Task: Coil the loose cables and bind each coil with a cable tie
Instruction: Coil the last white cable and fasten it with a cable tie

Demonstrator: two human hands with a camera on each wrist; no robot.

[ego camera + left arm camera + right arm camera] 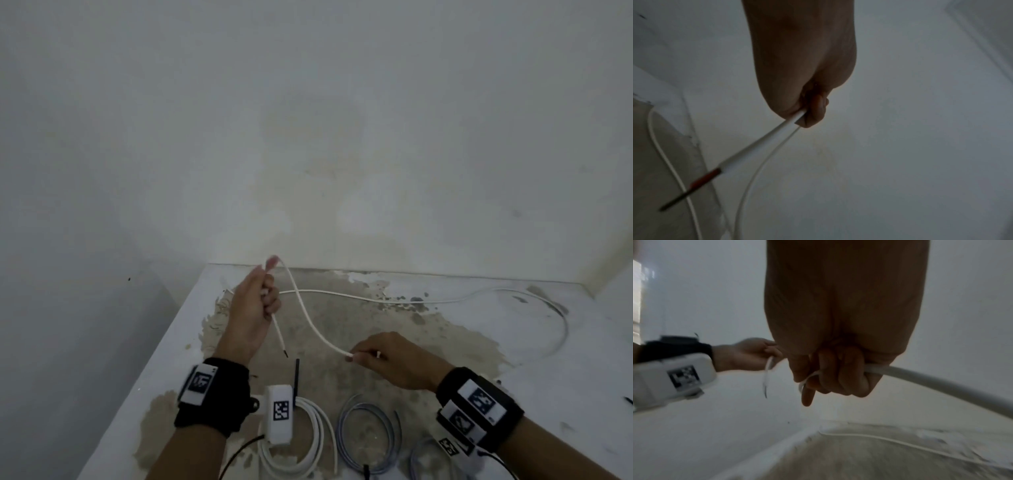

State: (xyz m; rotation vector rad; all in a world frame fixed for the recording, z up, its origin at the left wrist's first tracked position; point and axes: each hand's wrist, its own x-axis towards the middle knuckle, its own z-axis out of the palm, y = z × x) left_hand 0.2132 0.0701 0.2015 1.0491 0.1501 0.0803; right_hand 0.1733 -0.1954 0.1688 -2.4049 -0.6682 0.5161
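Observation:
A long white cable runs between both hands above the table. My left hand is raised at the table's far left and grips the cable near its end. The short tail hangs down and shows a red stripped core. From the top of that hand the cable arcs down to my right hand, whose curled fingers grip it. A thin white strip, perhaps a cable tie, is hooked among the same fingers. The rest of the cable lies along the table's back edge and loops round at the right.
Near the front lie a white coil with a black strip standing up from it, a grey-blue coil and another partly hidden coil. The white table has a worn brown patch, a left edge and walls behind.

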